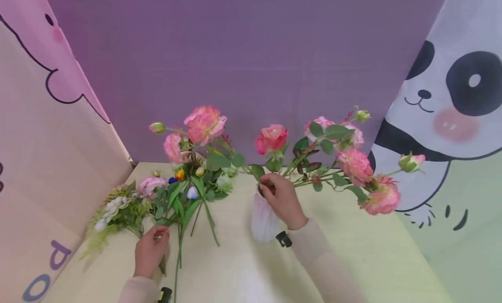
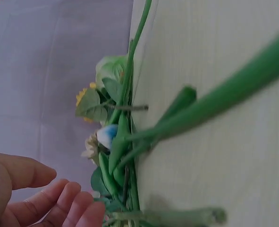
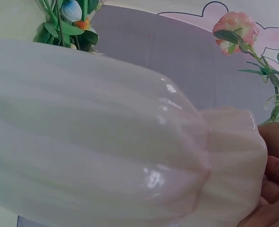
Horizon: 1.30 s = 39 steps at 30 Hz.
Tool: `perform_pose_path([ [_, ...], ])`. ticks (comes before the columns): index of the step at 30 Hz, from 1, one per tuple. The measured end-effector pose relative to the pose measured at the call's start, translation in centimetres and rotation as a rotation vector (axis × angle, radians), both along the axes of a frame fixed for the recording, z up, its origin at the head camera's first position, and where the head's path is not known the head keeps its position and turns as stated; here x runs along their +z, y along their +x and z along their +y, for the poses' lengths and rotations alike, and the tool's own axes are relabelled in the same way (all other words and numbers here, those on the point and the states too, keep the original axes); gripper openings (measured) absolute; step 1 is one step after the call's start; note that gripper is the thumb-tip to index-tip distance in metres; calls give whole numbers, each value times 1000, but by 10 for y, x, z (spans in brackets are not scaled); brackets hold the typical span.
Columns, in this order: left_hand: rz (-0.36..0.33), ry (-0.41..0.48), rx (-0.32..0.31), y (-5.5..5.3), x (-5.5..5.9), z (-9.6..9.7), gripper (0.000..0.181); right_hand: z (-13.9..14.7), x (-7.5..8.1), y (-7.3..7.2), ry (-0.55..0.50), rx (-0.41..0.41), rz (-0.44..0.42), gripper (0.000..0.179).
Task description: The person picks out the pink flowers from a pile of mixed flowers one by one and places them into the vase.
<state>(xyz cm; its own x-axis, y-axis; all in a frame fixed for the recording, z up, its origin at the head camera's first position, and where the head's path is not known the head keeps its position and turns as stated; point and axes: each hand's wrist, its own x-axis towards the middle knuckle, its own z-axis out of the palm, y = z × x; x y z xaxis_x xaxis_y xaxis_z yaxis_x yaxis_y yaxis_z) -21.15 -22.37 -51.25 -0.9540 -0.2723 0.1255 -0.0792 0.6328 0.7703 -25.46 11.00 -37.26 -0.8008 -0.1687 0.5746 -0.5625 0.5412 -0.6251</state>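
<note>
A white, ruffle-rimmed vase (image 1: 263, 218) stands upright on the table, filling much of the right wrist view. At its mouth my right hand (image 1: 283, 198) has curled fingers pinching a flower stem, though the exact grip is partly hidden. Pink roses spread above the vase, among them a deep pink rose (image 1: 271, 139) in the middle and a peach-pink rose (image 1: 205, 124) to the left. My left hand (image 1: 152, 250) hovers beside loose artificial flowers on the left. Its fingers (image 2: 78, 208) are loosely bent, with a gap to the thumb and nothing visibly held.
Left of the vase lies a pile of flowers, with a blue-white tulip (image 1: 192, 193), white blossoms (image 1: 115, 207) and long green stems (image 1: 176, 268) pointing toward me. A purple backdrop (image 1: 251, 68) closes the far side, and a panda-printed sheet (image 1: 451, 116) hangs at the right.
</note>
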Motion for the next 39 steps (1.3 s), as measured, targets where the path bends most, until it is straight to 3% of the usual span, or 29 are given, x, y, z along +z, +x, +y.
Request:
perform_pose_path([
  [8,18,-60,19,0,-5,-10,23,-2,1,-2,94,-21,4,9],
  [15,-51,-69,-29,0,-6,-14,26,-3,5,-2,151,-46,-44,7],
  [22,-132,-102,-41,-1,-6,-15,29,-4,9,-2,216,-53,-67,6],
  [30,-166,-141,-53,-2,-5,-15,32,-4,14,-2,284,-38,-122,8],
  [39,-283,-131,-61,-9,-7,-17,35,-4,20,-4,346,-24,-186,10],
])
